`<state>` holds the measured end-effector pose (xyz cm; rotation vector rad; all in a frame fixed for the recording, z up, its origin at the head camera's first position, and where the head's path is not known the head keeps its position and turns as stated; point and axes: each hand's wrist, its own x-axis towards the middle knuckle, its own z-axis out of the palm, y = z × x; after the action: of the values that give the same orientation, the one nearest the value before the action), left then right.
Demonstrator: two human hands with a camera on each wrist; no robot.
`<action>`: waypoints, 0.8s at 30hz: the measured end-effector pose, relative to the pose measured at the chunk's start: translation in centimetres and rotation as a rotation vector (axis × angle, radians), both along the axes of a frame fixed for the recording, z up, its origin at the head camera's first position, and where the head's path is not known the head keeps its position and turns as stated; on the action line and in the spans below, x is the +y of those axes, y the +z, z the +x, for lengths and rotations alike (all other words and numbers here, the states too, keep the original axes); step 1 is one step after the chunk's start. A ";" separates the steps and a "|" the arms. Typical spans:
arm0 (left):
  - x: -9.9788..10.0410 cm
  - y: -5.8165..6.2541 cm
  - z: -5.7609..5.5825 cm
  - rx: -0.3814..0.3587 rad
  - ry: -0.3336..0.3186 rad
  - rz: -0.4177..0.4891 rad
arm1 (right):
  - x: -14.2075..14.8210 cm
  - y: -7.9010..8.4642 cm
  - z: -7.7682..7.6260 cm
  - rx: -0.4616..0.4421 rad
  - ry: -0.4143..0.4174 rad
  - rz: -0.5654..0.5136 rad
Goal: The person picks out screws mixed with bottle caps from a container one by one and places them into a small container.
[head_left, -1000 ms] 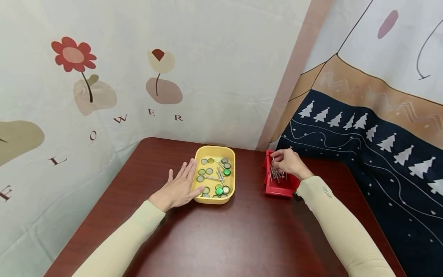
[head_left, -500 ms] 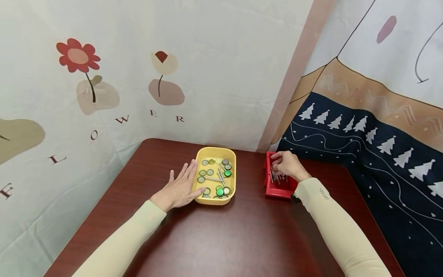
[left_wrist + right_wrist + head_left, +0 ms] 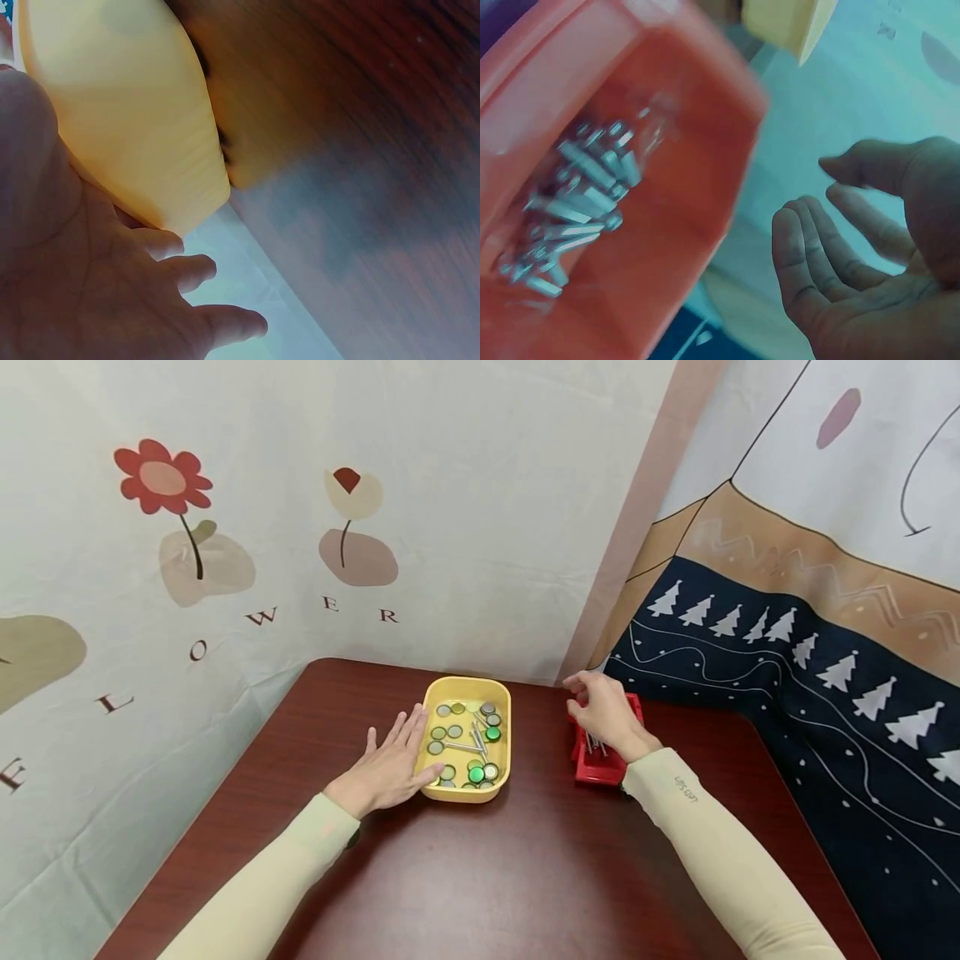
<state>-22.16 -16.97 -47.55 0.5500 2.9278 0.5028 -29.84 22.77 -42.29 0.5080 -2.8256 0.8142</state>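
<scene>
Right of centre, right hand (image 3: 606, 714): fingers released, loosely bent, over the upper part of the red bin (image 3: 598, 774).
Left hand (image 3: 382, 772): fingers straight, along the left rim of the yellow tray (image 3: 467, 796).
Red bin: heaped metal screws (image 3: 598, 199).
Yellow tray: frame centre, bottle caps (image 3: 492, 734), long screws (image 3: 461, 746).

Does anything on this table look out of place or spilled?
Possibly: a few screws lie among the caps in the yellow tray, though more screws sit together in the red bin, with no caps visible there. I see nothing spilled.
</scene>
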 end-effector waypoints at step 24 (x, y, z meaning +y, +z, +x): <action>0.0 -0.4 -0.2 0.010 -0.001 0.006 | -17.2 0.4 3.7 -0.279 0.359 0.701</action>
<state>-22.40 -16.97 -47.98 0.5556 2.9364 0.5108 -26.14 5.57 -41.86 1.0869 -3.2876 -0.1261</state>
